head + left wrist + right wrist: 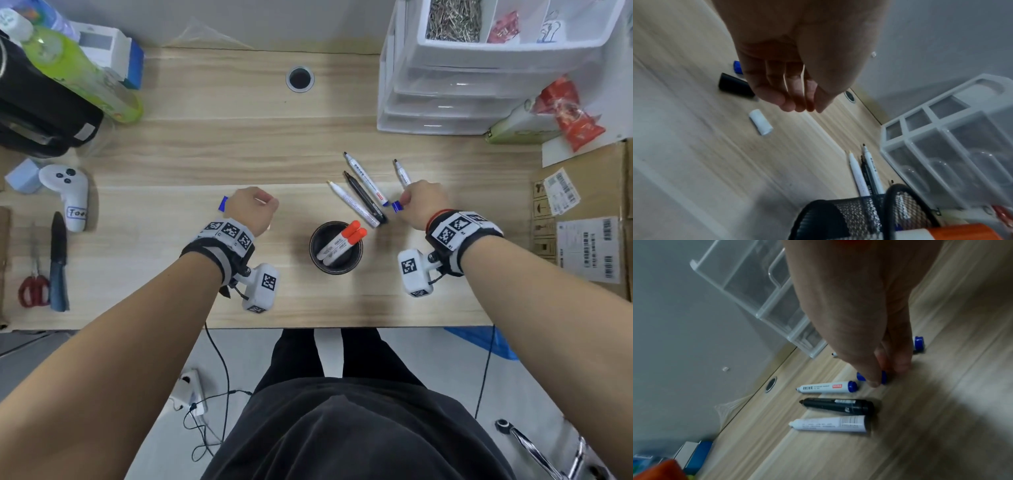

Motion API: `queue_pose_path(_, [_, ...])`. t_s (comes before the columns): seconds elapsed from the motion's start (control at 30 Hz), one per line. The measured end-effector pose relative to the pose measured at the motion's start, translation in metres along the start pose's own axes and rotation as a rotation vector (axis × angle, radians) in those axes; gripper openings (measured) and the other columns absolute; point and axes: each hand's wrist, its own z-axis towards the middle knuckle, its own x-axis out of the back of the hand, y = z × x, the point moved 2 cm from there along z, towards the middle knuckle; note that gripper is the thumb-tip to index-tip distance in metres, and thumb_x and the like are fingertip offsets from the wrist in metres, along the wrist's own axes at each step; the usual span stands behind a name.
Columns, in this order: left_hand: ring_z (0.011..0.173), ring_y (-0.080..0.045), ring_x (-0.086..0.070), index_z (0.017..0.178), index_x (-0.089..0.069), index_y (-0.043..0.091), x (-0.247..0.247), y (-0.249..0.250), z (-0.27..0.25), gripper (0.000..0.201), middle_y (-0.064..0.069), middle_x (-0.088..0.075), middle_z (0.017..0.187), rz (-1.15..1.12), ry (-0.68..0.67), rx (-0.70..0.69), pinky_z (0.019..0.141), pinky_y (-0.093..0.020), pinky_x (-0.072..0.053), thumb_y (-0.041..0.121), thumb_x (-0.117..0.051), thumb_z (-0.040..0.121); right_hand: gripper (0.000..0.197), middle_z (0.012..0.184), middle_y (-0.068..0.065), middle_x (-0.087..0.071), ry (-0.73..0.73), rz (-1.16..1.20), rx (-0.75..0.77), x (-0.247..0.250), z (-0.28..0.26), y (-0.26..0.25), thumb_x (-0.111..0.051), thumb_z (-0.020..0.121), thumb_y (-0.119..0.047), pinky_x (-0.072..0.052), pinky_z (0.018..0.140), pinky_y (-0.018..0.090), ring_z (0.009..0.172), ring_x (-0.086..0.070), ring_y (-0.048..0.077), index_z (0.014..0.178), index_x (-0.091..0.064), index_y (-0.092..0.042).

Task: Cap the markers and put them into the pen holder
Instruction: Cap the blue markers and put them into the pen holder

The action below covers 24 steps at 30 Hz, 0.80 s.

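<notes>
The black mesh pen holder [356, 251] [849, 216] stands at the front middle with two red-capped markers [342, 241] in it. Behind it lie three uncapped markers: white [352, 204] [830, 425], black [364, 197] [838, 405] and blue-ended [366, 180] [826, 387]. Another blue-ended marker [402, 173] runs under my right hand [402, 202] [879, 378], which pinches a blue cap [396, 206] [860, 376] on the table. My left hand [253, 205] [803, 105] hovers with loosely curled fingers, holding nothing, over a blue cap [223, 204] [737, 67], a black cap [734, 86] and a white cap [760, 124].
A clear plastic drawer unit [445, 96] stands at the back right beside cardboard boxes [582, 222]. At the left are a white controller [68, 192], a knife [58, 260], scissors [34, 287], a black bag [41, 113] and a green bottle [82, 75]. A cable hole [300, 78] sits at the back.
</notes>
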Motion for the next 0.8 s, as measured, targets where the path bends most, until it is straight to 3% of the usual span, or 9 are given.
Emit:
queue_pose_path(0.1, [0.078,-0.026,-0.072,0.077,-0.062,0.029,-0.003,-0.007,0.004,0.01,0.0,-0.073,0.082,-0.014,-0.061,0.032,0.07,-0.036,-0.059,0.039,-0.06,0.078,0.018,0.081,0.011,-0.063,0.026,-0.015,-0.004,-0.005,0.004,-0.003,-0.066,0.084,-0.02,-0.039,0.062,0.028,0.071,-0.052,0.027,0.095,-0.072,-0.007])
queue_pose_path(0.23, [0.082,-0.027,-0.071,0.072,-0.064,0.03,-0.009,0.007,0.005,0.014,0.001,-0.074,0.084,-0.059,-0.053,-0.033,0.079,-0.041,-0.059,0.044,-0.062,0.075,0.028,0.063,0.005,-0.047,0.022,0.025,-0.035,0.003,0.007,-0.007,-0.068,0.081,-0.032,-0.03,0.049,0.025,0.06,-0.05,0.023,0.08,-0.067,-0.004])
queue_pose_path(0.33, [0.08,-0.019,-0.071,0.09,-0.07,0.029,-0.013,0.036,0.002,0.016,-0.002,-0.074,0.095,-0.187,-0.052,-0.123,0.078,-0.035,-0.057,0.043,-0.067,0.082,0.025,0.071,0.003,-0.061,0.1,0.169,0.098,0.029,0.007,-0.025,-0.071,0.079,-0.035,-0.041,0.062,0.025,0.077,-0.062,0.025,0.08,-0.072,-0.01])
queue_pose_path(0.4, [0.075,-0.016,-0.069,0.106,-0.07,0.017,-0.018,0.059,0.001,0.03,-0.005,-0.073,0.096,-0.318,-0.114,-0.157,0.072,-0.033,-0.058,0.039,-0.07,0.086,0.024,0.078,-0.002,-0.067,0.1,0.315,0.265,0.048,0.0,-0.05,-0.077,0.076,-0.037,-0.043,0.071,0.023,0.077,-0.063,0.015,0.087,-0.073,-0.016])
queue_pose_path(0.53, [0.072,-0.011,-0.07,0.111,-0.069,0.008,-0.026,0.09,0.0,0.032,-0.008,-0.072,0.093,-0.51,-0.243,-0.147,0.07,-0.024,-0.059,0.03,-0.071,0.088,0.021,0.071,-0.004,-0.07,0.05,0.399,0.525,0.067,-0.009,-0.099,-0.082,0.07,-0.033,-0.045,0.066,0.015,0.069,-0.067,0.011,0.081,-0.072,-0.018])
queue_pose_path(0.67, [0.071,-0.012,-0.071,0.109,-0.067,-0.004,-0.028,0.089,0.008,0.029,-0.011,-0.071,0.086,-0.604,-0.214,-0.091,0.071,-0.022,-0.06,0.016,-0.07,0.089,0.02,0.076,-0.004,-0.073,-0.036,0.424,0.557,0.064,-0.002,-0.107,-0.083,0.067,-0.02,-0.049,0.069,0.015,0.067,-0.065,0.005,0.084,-0.073,-0.018])
queue_pose_path(0.8, [0.065,-0.012,-0.07,0.1,-0.066,-0.003,-0.021,0.078,0.016,0.018,-0.013,-0.068,0.084,-0.565,-0.137,-0.05,0.065,-0.019,-0.059,0.013,-0.063,0.094,0.016,0.083,0.002,-0.074,0.035,0.357,0.378,0.052,0.026,-0.076,-0.08,0.071,-0.024,-0.052,0.079,0.024,0.078,-0.068,0.014,0.083,-0.071,-0.018])
